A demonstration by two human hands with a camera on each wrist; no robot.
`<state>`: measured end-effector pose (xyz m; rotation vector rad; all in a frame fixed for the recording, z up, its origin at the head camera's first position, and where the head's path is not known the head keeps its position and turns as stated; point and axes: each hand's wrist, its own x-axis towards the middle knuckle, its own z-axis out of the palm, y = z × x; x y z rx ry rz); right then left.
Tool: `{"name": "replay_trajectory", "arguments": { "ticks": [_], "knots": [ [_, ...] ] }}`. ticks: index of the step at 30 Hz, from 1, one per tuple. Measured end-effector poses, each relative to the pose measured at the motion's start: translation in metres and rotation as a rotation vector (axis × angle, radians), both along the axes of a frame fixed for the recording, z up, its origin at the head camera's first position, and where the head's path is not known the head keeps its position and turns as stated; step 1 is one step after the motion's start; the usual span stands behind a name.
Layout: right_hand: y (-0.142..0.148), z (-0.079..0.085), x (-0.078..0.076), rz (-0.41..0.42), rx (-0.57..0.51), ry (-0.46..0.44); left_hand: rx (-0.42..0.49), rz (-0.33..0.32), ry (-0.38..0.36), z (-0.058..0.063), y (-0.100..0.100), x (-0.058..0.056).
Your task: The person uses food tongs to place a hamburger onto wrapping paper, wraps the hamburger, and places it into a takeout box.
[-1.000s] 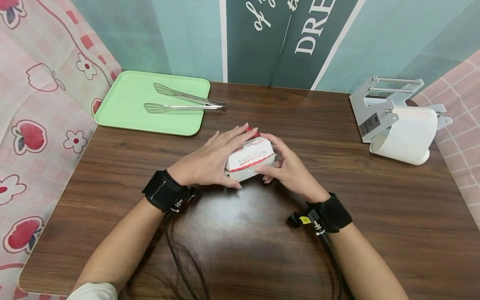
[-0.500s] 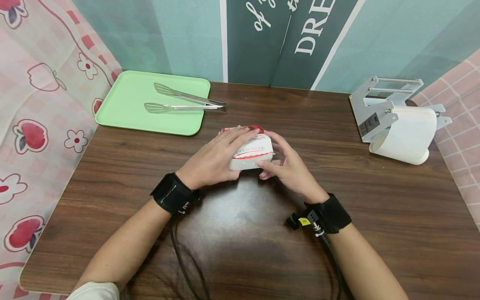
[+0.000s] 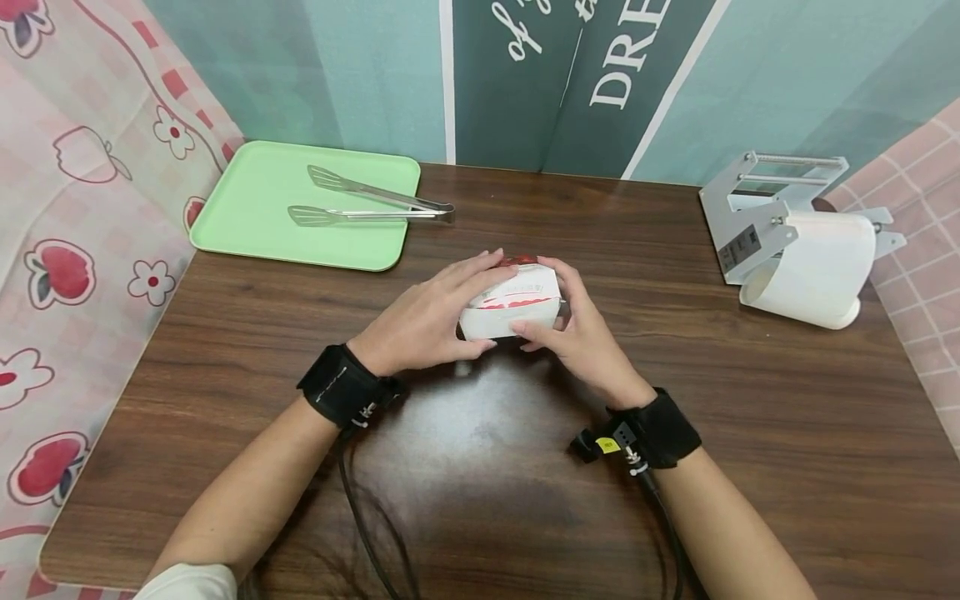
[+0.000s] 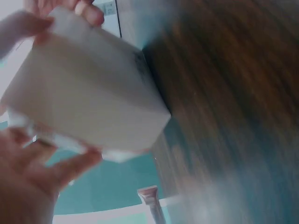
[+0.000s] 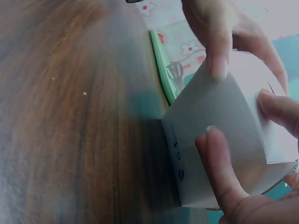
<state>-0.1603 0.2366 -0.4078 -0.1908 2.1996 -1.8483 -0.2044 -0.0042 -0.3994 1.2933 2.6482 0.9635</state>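
Note:
A white paper burger box [image 3: 504, 318] with red trim and a red top is between both hands at the middle of the table. My left hand [image 3: 420, 321] holds its left side, fingers over the top and thumb at the lower front corner. On the right, my right hand [image 3: 585, 337] grips the box, its thumb against the front face. The left wrist view shows a plain pale face of the box [image 4: 93, 88]. Small dark print marks the low edge of the box [image 5: 224, 105] in the right wrist view. Whether its base touches the table cannot be told.
On the brown wooden table [image 3: 480, 500], a light green tray [image 3: 247, 200] lies at the back left. Metal tongs [image 3: 375, 214] rest on it, handle end past its right rim. A white roll dispenser [image 3: 810, 250] stands at the back right. Cables trail from both wristbands.
The box has turned so its front faces me more squarely, and it has shifted slightly right. My left hand has moved a little right with it; both hands keep hold.

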Motion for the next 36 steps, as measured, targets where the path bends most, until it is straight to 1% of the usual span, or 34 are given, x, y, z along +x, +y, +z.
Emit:
{"name": "replay_trajectory", "arguments": {
  "ticks": [2,5,6,7,9,12,14,18,20,22,25,27,29,30,32,36],
  "knots": [
    [0.002,0.001,-0.001,-0.025,-0.015,-0.02,0.063,-0.023,-0.086,-0.003,-0.004,-0.004],
    [0.006,0.001,-0.003,-0.033,0.0,-0.035,0.178,-0.044,-0.231,-0.009,-0.012,-0.013],
    [0.007,0.001,-0.004,-0.028,0.007,-0.035,0.205,-0.048,-0.26,-0.011,-0.015,-0.015],
    [0.008,0.001,-0.004,-0.023,0.01,-0.036,0.224,-0.056,-0.274,-0.013,-0.017,-0.018],
    [0.009,0.001,-0.005,-0.012,0.023,-0.033,0.235,-0.068,-0.284,-0.015,-0.021,-0.021],
    [0.011,0.002,-0.005,-0.001,0.031,-0.036,0.208,-0.086,-0.255,-0.015,-0.023,-0.024],
    [0.012,0.002,-0.006,0.005,0.029,-0.042,0.195,-0.1,-0.246,-0.013,-0.025,-0.024],
    [0.014,0.003,-0.006,0.02,-0.013,-0.057,0.152,-0.101,-0.235,-0.007,-0.029,-0.025],
    [0.015,0.004,-0.006,0.027,-0.034,-0.064,0.126,-0.106,-0.199,-0.004,-0.029,-0.025],
    [0.015,0.004,-0.006,0.032,-0.044,-0.069,0.101,-0.114,-0.122,-0.002,-0.028,-0.023],
    [0.015,0.004,-0.005,0.03,-0.044,-0.072,0.057,-0.122,0.062,0.0,-0.024,-0.019],
    [0.015,0.004,-0.005,0.02,-0.048,-0.073,0.022,-0.11,0.182,0.001,-0.022,-0.017],
    [0.015,0.004,-0.005,0.008,-0.057,-0.076,-0.014,-0.096,0.272,0.001,-0.019,-0.014],
    [0.015,0.004,-0.005,0.002,-0.061,-0.077,-0.027,-0.091,0.302,0.0,-0.018,-0.013],
    [0.015,0.004,-0.005,-0.008,-0.067,-0.08,-0.038,-0.085,0.335,0.0,-0.016,-0.011],
    [0.012,0.005,-0.004,-0.021,-0.047,-0.089,-0.014,-0.082,0.348,-0.001,-0.015,-0.01]
  ]
}}
